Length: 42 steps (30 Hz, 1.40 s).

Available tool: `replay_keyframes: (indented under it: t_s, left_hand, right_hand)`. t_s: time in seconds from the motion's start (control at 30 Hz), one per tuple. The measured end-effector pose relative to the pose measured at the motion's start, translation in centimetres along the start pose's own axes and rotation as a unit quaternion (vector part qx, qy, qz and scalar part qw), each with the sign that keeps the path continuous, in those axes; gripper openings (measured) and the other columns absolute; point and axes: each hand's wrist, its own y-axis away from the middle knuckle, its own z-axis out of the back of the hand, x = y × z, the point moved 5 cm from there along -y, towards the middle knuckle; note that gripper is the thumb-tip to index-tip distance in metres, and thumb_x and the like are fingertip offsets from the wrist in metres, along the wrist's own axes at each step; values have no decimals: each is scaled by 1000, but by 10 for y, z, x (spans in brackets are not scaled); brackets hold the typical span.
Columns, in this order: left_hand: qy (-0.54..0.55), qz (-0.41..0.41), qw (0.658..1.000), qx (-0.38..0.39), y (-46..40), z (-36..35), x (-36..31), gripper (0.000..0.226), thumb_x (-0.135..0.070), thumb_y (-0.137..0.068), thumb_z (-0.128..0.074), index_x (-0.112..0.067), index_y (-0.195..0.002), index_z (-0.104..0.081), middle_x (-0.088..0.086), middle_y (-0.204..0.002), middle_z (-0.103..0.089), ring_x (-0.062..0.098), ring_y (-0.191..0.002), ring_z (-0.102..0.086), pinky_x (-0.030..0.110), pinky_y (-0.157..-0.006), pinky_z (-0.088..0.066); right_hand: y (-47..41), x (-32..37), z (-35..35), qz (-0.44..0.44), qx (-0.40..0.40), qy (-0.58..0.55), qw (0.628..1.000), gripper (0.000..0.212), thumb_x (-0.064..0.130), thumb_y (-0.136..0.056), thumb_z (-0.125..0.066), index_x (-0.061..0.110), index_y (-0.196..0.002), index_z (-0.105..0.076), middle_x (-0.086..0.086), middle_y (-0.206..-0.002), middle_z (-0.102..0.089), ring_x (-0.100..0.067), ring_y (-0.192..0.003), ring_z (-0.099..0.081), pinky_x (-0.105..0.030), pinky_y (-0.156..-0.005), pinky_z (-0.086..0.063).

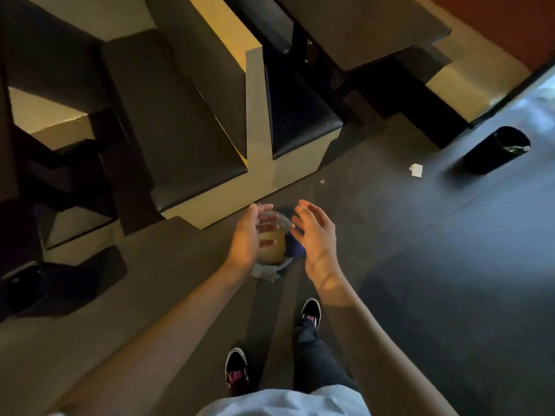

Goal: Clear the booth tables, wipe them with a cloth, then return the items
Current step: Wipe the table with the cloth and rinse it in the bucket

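Two hands (253, 232) (315, 235), one cup (271, 246), one cloth (292, 250)

The person is wearing a pale, whitish top (282, 403) showing at the bottom edge, and both forearms are showing bare, with no sleeves reaching them. Dark trousers (318, 358) are covering the legs. Black shoes (237, 367) with white soles are showing pink at the laces.
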Motion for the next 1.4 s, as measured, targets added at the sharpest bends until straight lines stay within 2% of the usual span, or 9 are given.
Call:
replay_keyframes:
  t_s: [0.33,0.63,0.8,0.97,1.07,1.17,1.23,1.3,1.4]
  left_hand:
    - [16,99,993,-68,-131,-69,53,52,-37,-111,-19,-8,-133,-57,10,-113,-65,18,-92,-61,24,-68,-51]
    - [31,178,979,-89,-236,-72,143,51,-40,-110,-19,-15,-127,-60,7,-114,-66,18,-98,-61,35,-84,-46]
    - [-3,241,965,-102,-294,-68,226,54,-40,-110,-22,-7,-134,-57,11,-118,-64,21,-98,-58,29,-74,-42]
    - [-52,231,966,-104,-340,-76,313,48,-32,-111,-27,-3,-131,-59,11,-116,-64,19,-103,-57,15,-75,-44]
    - [-34,238,965,-106,-366,-88,362,51,-34,-111,-24,-6,-134,-59,11,-124,-64,16,-105,-58,24,-88,-41]
    - [48,274,950,-144,-396,-92,425,57,-41,-110,-19,-9,-141,-54,12,-137,-59,17,-116,-54,32,-98,-37]
    - [85,285,940,-167,-409,-88,454,58,-44,-109,-18,-11,-144,-51,9,-146,-54,17,-128,-50,34,-110,-32]
    - [79,282,937,-192,-429,-82,492,57,-42,-110,-21,-9,-148,-47,7,-154,-46,17,-140,-42,27,-110,-26]
    - [78,282,932,-215,-456,-73,533,54,-38,-110,-26,-7,-151,-41,5,-160,-37,14,-148,-31,20,-107,-21]
  right_hand:
    - [-154,-20,46,-81,31,75,993,9,30,-96,-63,34,-101,-70,5,-105,-72,-14,-101,-68,-33,-89,-55]
    - [-263,-88,63,-166,-21,79,983,15,7,-100,-55,17,-94,-65,4,-76,-64,-6,-61,-58,-15,-54,-52]
    - [-317,-162,76,-194,-43,111,974,12,19,-99,-59,27,-93,-66,5,-91,-68,-6,-78,-64,-23,-73,-54]
    - [-372,-253,100,-232,-42,134,962,8,24,-99,-59,28,-94,-65,6,-86,-67,-7,-76,-62,-25,-72,-52]
    - [-409,-311,115,-239,-36,174,955,5,31,-95,-63,29,-98,-66,4,-95,-70,-12,-89,-65,-39,-89,-54]
    - [-446,-374,131,-238,-20,229,944,30,34,-91,-64,19,-117,-69,0,-105,-71,-14,-94,-64,-47,-99,-53]
    - [-459,-395,136,-238,-4,261,936,39,31,-94,-64,13,-129,-63,0,-115,-69,-17,-104,-65,-45,-99,-52]
    - [-480,-430,143,-233,15,283,930,44,28,-95,-64,12,-135,-58,1,-117,-66,-22,-110,-65,-40,-97,-53]
    - [-508,-479,148,-245,31,281,927,35,26,-97,-62,14,-129,-55,5,-114,-63,-11,-98,-61,-19,-79,-48]
